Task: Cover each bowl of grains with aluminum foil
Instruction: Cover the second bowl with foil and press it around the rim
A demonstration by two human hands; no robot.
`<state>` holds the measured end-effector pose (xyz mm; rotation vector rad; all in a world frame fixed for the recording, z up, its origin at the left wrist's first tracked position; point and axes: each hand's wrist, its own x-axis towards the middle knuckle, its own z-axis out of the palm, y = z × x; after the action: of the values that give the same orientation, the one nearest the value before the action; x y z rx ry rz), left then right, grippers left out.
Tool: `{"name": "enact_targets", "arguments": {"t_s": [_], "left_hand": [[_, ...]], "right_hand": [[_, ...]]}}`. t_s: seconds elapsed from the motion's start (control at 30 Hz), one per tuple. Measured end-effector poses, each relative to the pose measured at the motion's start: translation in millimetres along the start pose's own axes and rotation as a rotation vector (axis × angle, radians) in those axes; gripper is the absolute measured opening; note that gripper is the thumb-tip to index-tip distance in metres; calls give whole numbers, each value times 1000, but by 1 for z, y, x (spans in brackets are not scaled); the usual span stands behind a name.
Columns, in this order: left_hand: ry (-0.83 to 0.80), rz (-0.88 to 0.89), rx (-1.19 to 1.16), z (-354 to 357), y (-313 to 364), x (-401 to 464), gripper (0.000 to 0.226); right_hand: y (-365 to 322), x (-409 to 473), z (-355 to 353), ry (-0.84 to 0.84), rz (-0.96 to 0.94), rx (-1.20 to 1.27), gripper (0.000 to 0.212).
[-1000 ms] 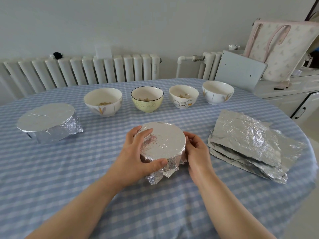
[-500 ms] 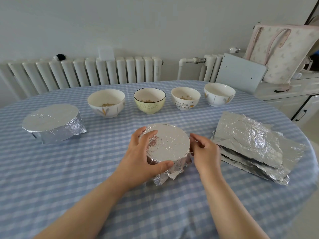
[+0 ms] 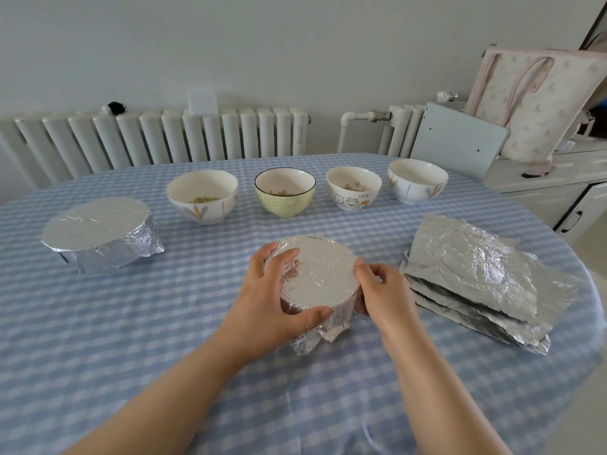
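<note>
Near the middle of the bench (image 3: 98, 323), on the blue checked cloth, a foil-covered bowl (image 3: 317, 274) is sitting between both hands. The left hand (image 3: 274, 300) is curling round its left side, fingers lying over the far rim and thumb pressing the crumpled foil along the near edge. The right hand (image 3: 381, 290) is gripping the right rim, its fingers bent against the foil skirt; whether they are pinching the sheet or only pressing it cannot be told. Loose foil is flaring out below the near rim and touching the cloth. At the left, well apart, a second foil-covered bowl (image 3: 98, 233) is standing with its skirt folded down to the cloth. Along the far side four open bowls are lining up: a white bowl (image 3: 202, 195) holding grains, a green bowl (image 3: 285, 192) holding grains, a cartoon bowl (image 3: 353, 188) holding grains, and a white bowl at the right end (image 3: 417, 180) whose contents are hidden. Just beside the right hand, a stack of foil sheets (image 3: 476, 277) is lying close to the bench's right edge. Open cloth is stretching wide across the near part of the bench under the forearms and between the two covered bowls.
</note>
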<state>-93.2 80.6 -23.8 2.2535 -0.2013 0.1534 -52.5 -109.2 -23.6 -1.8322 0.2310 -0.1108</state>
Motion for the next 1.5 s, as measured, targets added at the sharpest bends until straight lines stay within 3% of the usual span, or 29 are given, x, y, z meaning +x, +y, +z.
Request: {"name": "enact_targets", "arguments": {"t_s": [0.2,0.33,0.47,0.6,0.73,0.83,0.93,1.07,1.23,1.5], "left_hand": [[43,-18,116,7,10,-14,114],[56,-24,99,3,10,-16,98],[77,-32,113,-6,7,-10,93],[80,21,317,-6,6,-8,88],[155,138,528,-17,2,1,87],[136,332,566,-24,-5,14,88],[8,416,457,-21,-9,21,87],[-122,224,166,-19,-13,21,99],[-170,142,-12,-18,-14,18,113],[-194,114,-83,-18,-12,17,124]], "right_hand": [[-17,11,-4,-86,9,-154,17],[-20,14,-6,-129,-49,-286,20],[-22,4,-10,-181,-31,-238,30],[-22,-7,-8,-245,0,-229,46],[-19,-7,-3,-173,-46,-335,31],[-17,-6,-3,-174,-68,-322,22],[-14,-4,-3,-164,-108,-330,13],[-9,-8,-1,-76,-154,-277,16],[5,-15,1,-13,-161,-134,23],[22,-15,-13,-235,-99,326,80]]}}
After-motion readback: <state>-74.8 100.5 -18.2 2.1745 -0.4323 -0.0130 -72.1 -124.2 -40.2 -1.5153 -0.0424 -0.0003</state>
